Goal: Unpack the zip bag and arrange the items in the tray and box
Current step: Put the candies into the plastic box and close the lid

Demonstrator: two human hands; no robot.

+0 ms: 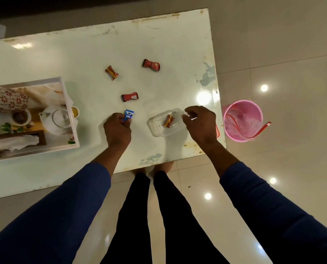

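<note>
While the tray (68, 103) at the far left already carries a patterned cup (12, 101), a white teapot (57, 119) and some packets at its near edge, the sorting looks only partly done — three red-wrapped sweets lie loose on the surface (159, 39): one striped (111, 72), one plain (129, 96) and one farther off (151, 65). Just right of the tray, the left hand (117, 129) hangs knuckles-up, its grip pinching a blue sweet (128, 114) at the fingertips, just above the surface. Next comes the clear box (165, 122), holding a single red-and-gold sweet (168, 121). Beside the box's right end hovers the right hand (200, 123), fingers curled; whether its grip holds anything I cannot tell. Off the surface's right edge stands a pink bin (242, 121), with what seems the emptied zip bag (248, 123) inside.
</note>
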